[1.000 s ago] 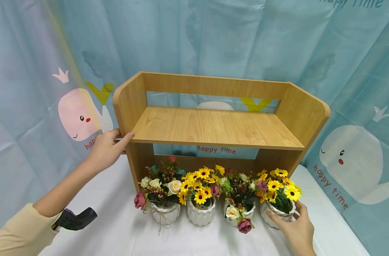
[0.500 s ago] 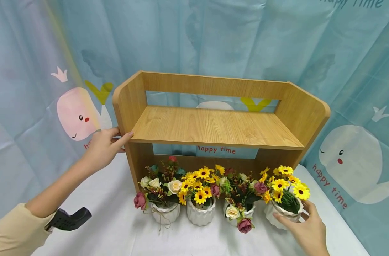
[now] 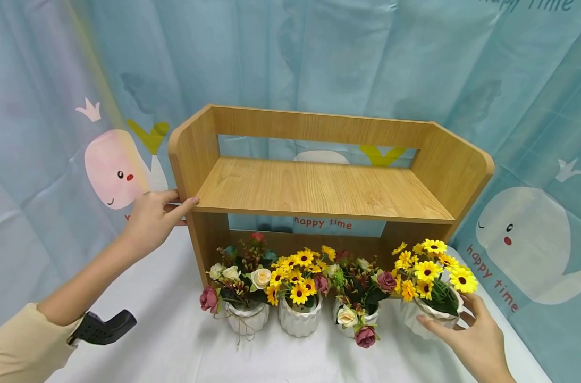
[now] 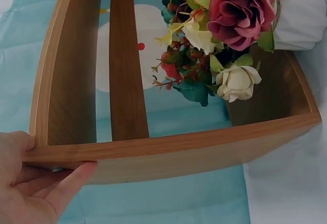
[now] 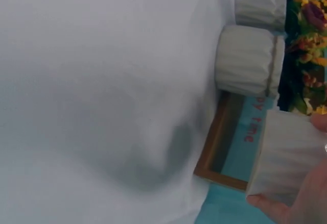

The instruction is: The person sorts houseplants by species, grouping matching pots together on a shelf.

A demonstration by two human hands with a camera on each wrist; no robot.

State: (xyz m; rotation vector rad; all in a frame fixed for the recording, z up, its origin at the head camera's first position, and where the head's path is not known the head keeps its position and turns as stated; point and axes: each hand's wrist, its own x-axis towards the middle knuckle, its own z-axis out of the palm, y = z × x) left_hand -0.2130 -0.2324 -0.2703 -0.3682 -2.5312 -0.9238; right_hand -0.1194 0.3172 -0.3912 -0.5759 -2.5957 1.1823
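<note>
A two-tier wooden shelf point(image 3: 319, 186) stands on the white table. My left hand point(image 3: 151, 221) grips its left side panel, thumb at the front edge of the upper board; the left wrist view shows the fingers point(image 4: 71, 191) along the panel's outer face. At the right, my right hand point(image 3: 479, 335) holds a white ribbed flowerpot point(image 3: 421, 316) of yellow sunflowers point(image 3: 429, 270), thumb on its near side. That pot tilts a little and hangs above the table, its base point(image 5: 259, 152) apart from the cloth in the right wrist view.
Before the lower tier stand a rose pot point(image 3: 249, 319) with twine, a sunflower pot point(image 3: 300, 319) and another rose pot point(image 3: 369, 316). A blue whale-print curtain point(image 3: 328, 58) hangs behind. A black device point(image 3: 103, 327) is strapped at the left wrist.
My right hand has moved right and up with the sunflower pot, away from the neighbouring rose pot. The left hand stays on the shelf's side panel.
</note>
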